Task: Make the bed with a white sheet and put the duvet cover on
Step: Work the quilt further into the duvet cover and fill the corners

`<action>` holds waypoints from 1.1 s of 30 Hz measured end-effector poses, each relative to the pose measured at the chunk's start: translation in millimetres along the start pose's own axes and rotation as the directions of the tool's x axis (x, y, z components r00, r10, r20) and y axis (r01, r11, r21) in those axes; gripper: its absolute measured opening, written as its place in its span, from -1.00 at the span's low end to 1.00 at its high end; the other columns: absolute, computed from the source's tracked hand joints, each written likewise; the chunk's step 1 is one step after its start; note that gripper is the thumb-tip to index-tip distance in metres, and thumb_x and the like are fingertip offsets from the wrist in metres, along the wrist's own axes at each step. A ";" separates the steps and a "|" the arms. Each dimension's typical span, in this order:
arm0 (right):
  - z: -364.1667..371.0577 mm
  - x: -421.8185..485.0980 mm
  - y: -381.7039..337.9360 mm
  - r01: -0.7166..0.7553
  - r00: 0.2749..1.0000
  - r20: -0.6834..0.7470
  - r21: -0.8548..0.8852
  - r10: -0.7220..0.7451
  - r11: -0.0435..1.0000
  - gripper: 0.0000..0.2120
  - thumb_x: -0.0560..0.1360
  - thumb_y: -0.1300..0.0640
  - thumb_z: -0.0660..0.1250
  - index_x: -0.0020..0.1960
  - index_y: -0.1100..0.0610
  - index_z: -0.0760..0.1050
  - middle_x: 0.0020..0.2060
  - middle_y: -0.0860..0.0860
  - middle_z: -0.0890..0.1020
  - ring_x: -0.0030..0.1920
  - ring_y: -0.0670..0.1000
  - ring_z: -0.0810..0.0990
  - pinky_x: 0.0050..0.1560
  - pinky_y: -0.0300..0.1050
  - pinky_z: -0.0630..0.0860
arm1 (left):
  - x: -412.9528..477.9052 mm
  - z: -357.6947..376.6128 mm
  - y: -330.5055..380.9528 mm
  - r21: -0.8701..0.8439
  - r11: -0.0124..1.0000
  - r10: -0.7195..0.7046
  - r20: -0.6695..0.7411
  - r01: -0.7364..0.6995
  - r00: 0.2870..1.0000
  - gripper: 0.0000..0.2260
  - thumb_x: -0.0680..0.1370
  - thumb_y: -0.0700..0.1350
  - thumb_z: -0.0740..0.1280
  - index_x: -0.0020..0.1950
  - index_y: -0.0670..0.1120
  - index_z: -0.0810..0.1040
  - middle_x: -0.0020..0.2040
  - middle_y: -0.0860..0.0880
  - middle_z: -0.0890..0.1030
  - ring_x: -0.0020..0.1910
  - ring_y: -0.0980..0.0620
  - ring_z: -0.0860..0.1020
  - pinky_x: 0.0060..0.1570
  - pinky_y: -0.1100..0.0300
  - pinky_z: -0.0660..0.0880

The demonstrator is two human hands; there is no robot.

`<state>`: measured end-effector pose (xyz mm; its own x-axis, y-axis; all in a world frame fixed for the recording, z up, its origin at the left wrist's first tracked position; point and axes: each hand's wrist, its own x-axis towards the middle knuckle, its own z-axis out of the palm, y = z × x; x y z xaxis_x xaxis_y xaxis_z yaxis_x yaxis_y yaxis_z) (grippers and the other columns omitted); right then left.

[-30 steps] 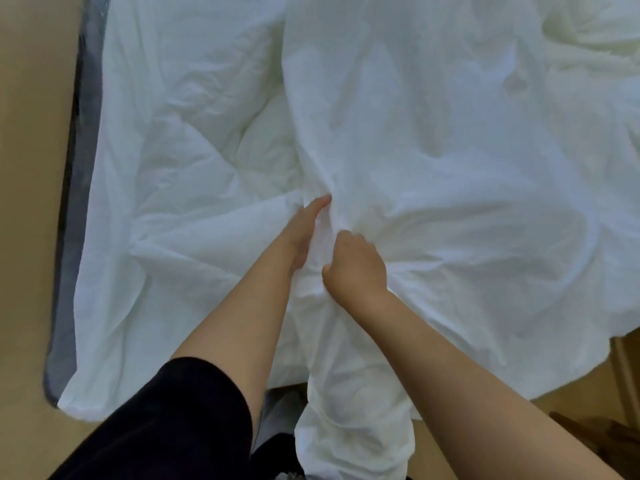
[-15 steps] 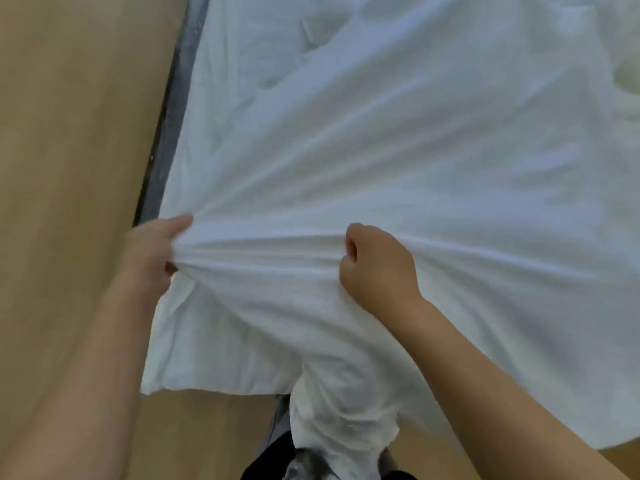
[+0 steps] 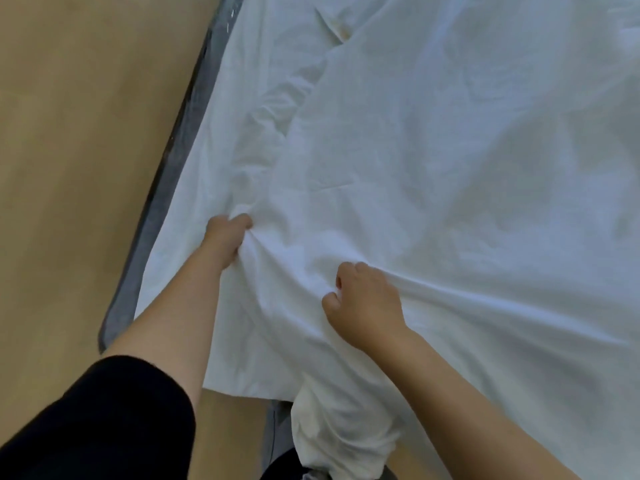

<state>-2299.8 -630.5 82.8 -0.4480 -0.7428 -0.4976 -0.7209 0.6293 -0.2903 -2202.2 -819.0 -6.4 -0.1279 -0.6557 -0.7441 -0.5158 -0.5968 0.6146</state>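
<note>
At the near corner of the bed, the person's left hand (image 3: pixel 227 237) has its fingers curled into a fold of white cloth, gripping it where the upper layer of white cloth (image 3: pixel 450 168) ends beside the bed's left edge. Just to its right and a little nearer, the right hand (image 3: pixel 363 303) is closed in a fist, knuckles up, with a pinch of the same layer bunched inside it. Creases fan out from both grips, and a long ridge runs from the right fist away to the right. Between the two hands the cloth dips in soft folds. Below them a thick bundle of white fabric (image 3: pixel 343 438) hangs down over the foot of the bed. A lower white layer (image 3: pixel 221 150) lies rumpled along the left side, half covered by the upper one; I cannot tell which is the sheet and which the duvet cover. Farther up, a small flap (image 3: pixel 337 27) in the cloth carries a yellowish mark. The grey mattress (image 3: pixel 162 209) shows as a strip along the left with a rounded near corner, and beyond it is the pale wooden floor (image 3: pixel 86 133). A black sleeve (image 3: pixel 104 420) covers the left upper arm; the right forearm is bare.
</note>
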 end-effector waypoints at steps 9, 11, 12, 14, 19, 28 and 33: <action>-49.7 3.0 61.8 -0.198 0.819 -0.294 0.660 0.492 0.725 0.07 0.14 -0.12 0.55 0.45 -0.07 -0.03 0.28 0.02 0.36 0.28 0.06 0.42 0.19 0.01 0.45 | -124.4 132.2 91.1 -0.051 0.924 0.261 0.809 -0.379 0.526 -0.74 0.47 -0.32 0.24 0.10 -0.11 0.58 -0.04 -0.12 0.57 -0.07 -0.02 0.52 -0.06 0.15 0.43; -47.9 12.2 69.9 -0.195 0.812 -0.287 0.688 0.509 0.699 -0.19 0.24 -0.03 0.52 0.35 0.02 0.17 0.07 -0.02 0.53 0.06 0.06 0.57 -0.04 -0.05 0.52 | -122.0 142.5 91.7 0.029 0.901 0.247 0.785 -0.433 0.567 -0.75 0.49 -0.29 0.25 0.14 -0.16 0.57 -0.04 -0.10 0.57 -0.06 0.00 0.51 -0.03 0.16 0.44; -44.2 17.4 70.9 -0.217 0.808 -0.280 0.676 0.518 0.704 -0.33 0.29 -0.02 0.48 0.30 0.03 0.23 0.01 -0.01 0.56 0.00 0.09 0.59 -0.08 -0.04 0.51 | -120.1 143.8 89.0 0.026 0.895 0.274 0.757 -0.446 0.594 -0.75 0.49 -0.29 0.25 0.15 -0.18 0.56 -0.03 -0.10 0.57 -0.06 0.00 0.52 -0.03 0.17 0.44; -35.0 25.7 69.5 -0.253 0.822 -0.283 0.596 0.494 0.762 -0.52 0.39 -0.02 0.38 0.22 0.06 0.30 -0.01 0.04 0.58 -0.01 0.13 0.57 -0.09 -0.03 0.46 | -116.9 144.4 78.1 0.012 0.886 0.349 0.639 -0.463 0.685 -0.74 0.49 -0.26 0.28 0.18 -0.16 0.54 0.00 -0.08 0.58 -0.04 0.00 0.53 -0.05 0.19 0.45; -27.2 26.2 78.3 -0.269 0.848 -0.332 0.403 0.414 0.875 -0.69 0.46 0.10 0.24 0.18 0.12 0.36 -0.01 0.13 0.58 0.00 0.22 0.53 -0.17 -0.07 0.30 | -93.9 124.5 48.3 0.180 0.801 0.524 0.249 -0.571 0.814 -0.79 0.48 0.00 0.37 -0.13 -0.15 0.58 -0.11 -0.20 0.56 -0.16 -0.15 0.51 -0.18 0.10 0.45; -58.0 -28.7 166.9 -0.391 0.793 -0.383 0.275 0.473 0.878 -0.86 0.48 0.13 0.23 0.01 0.14 0.35 -0.13 0.15 0.54 -0.15 0.20 0.49 -0.21 -0.06 0.31 | -83.3 156.5 62.7 -0.430 0.902 0.237 0.401 -0.047 0.885 -0.24 0.46 0.22 0.34 0.53 0.16 -0.01 0.46 0.05 0.30 0.37 -0.06 0.35 0.34 -0.13 0.29; -76.1 -37.8 168.7 -0.348 0.794 -0.369 0.376 0.483 0.859 -0.45 0.38 0.19 0.31 0.31 0.13 0.19 0.19 0.14 0.37 0.14 0.20 0.42 -0.07 -0.09 0.32 | -125.7 237.8 88.1 -0.102 0.895 0.429 0.469 -0.435 0.772 -0.35 0.49 -0.31 0.23 0.54 -0.06 0.09 0.45 -0.10 0.33 0.37 -0.08 0.35 0.35 0.08 0.32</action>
<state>-2444.8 -513.6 114.9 -0.8992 -0.3700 -0.2338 -0.2645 0.8850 -0.3833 -2433.0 -679.1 79.0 -0.7174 -0.5451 -0.4338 -0.3193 -0.2962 0.9002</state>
